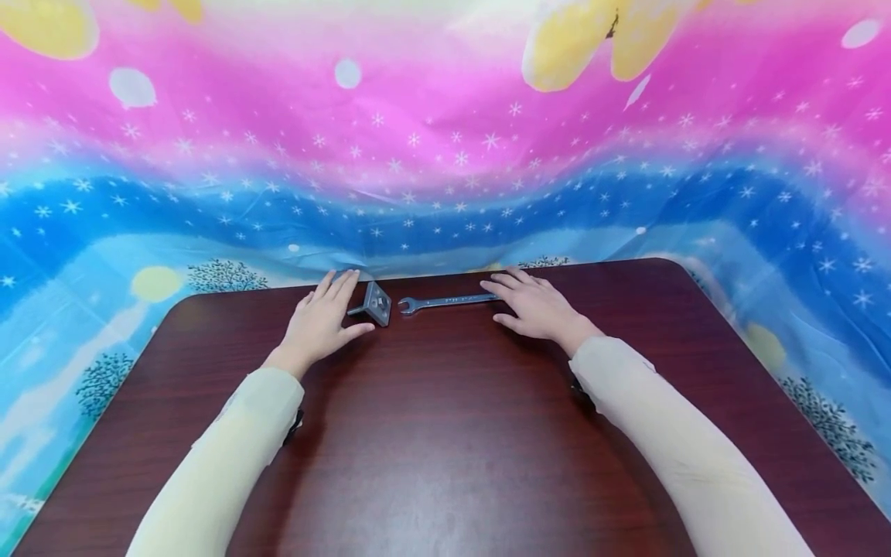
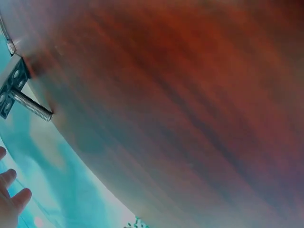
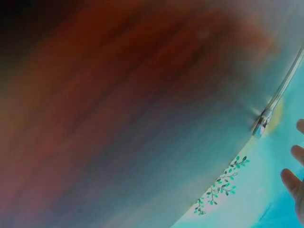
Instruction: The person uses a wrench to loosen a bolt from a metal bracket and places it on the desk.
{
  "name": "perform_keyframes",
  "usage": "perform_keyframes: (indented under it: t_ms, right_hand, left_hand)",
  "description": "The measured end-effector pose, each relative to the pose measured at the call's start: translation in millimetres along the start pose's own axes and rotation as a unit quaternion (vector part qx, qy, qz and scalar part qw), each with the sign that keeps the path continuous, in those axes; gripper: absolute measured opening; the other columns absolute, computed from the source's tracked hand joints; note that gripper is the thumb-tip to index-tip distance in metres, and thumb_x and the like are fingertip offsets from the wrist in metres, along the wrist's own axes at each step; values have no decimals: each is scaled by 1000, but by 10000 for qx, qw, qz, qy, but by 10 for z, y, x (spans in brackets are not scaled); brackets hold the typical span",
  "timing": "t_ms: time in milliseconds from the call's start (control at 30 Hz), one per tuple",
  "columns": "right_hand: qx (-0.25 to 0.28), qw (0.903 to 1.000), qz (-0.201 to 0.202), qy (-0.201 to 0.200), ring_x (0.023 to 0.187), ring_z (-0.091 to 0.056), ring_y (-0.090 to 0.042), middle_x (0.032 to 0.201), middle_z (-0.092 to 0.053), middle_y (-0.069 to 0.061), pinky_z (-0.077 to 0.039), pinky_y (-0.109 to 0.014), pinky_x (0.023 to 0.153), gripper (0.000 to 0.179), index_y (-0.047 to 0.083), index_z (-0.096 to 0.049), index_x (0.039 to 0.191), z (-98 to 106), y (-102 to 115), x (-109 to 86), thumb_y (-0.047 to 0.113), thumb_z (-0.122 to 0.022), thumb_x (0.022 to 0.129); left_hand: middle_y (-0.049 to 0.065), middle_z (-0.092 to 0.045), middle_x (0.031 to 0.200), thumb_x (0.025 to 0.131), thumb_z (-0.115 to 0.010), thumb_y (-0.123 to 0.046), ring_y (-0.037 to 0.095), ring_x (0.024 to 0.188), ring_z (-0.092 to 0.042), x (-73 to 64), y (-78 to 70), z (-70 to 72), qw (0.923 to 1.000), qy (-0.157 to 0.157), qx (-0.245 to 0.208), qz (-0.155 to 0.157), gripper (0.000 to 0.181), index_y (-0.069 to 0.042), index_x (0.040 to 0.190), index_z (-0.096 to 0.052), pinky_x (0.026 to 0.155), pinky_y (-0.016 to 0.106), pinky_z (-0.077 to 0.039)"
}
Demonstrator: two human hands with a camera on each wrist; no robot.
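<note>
— Near the far edge of the bench (image 1: 445,433), where does the wrench (image 1: 445,301) lie from each hand?

— I see the wrench flat on the bench, its long axis running side to side along that far edge. Its open jaw end points toward the bracket with a bolt (image 1: 373,303), just apart from it. The other end of the handle runs under the fingertips of my right hand (image 1: 532,305), so the right hand is at the wrench and the left is not.

— And the left hand?

— My left hand (image 1: 322,321) rests flat on the bench on the far side of the bracket from the wrench, fingers straight, thumb just below the bracket. It grips nothing. From the left wrist view I see the bracket with a bolt (image 2: 14,92) with its threaded shaft lying flat, pointing away from the wrench.

— Is the right hand closed round the handle?

— No, the fingers lie relaxed and spread over it; whether they press on the handle or merely hover, I cannot tell. The right wrist view shows the wrench (image 3: 278,97) as a thin bar, blurred.
</note>
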State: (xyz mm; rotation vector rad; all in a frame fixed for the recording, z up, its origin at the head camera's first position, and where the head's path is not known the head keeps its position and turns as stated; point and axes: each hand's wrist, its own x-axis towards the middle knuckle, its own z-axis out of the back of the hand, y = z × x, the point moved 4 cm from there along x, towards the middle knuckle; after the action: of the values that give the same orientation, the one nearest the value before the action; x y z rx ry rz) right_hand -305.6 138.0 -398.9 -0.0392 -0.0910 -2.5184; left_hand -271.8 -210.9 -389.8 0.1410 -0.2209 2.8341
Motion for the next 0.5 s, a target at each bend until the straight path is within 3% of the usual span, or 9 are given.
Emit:
perform_keyframes:
  t_ms: [333, 500]
  right_hand:
    - [462, 9973, -244, 508, 145, -32, -32, 153, -45, -8, -37, -63, 110, 61, 23, -37, 154, -43, 51, 188, 34, -60, 99]
    - [651, 9943, -354, 771, 145, -34, -32, 155, -43, -9, -35, -62, 112, 59, 25, -38, 154, -132, 123, 224, 32, -60, 99]
  left_hand:
    - [14, -32, 161, 84, -76, -48, 38, 151, -23, 227, -26, -13, 9996, 148, -188, -180, 98, -11, 158, -24, 106, 64, -41]
    - [14, -36, 159, 84, -77, -47, 38, 149, -26, 177, 35, -86, 9991, 218, -335, -126, 94, -13, 157, -27, 103, 65, -43]
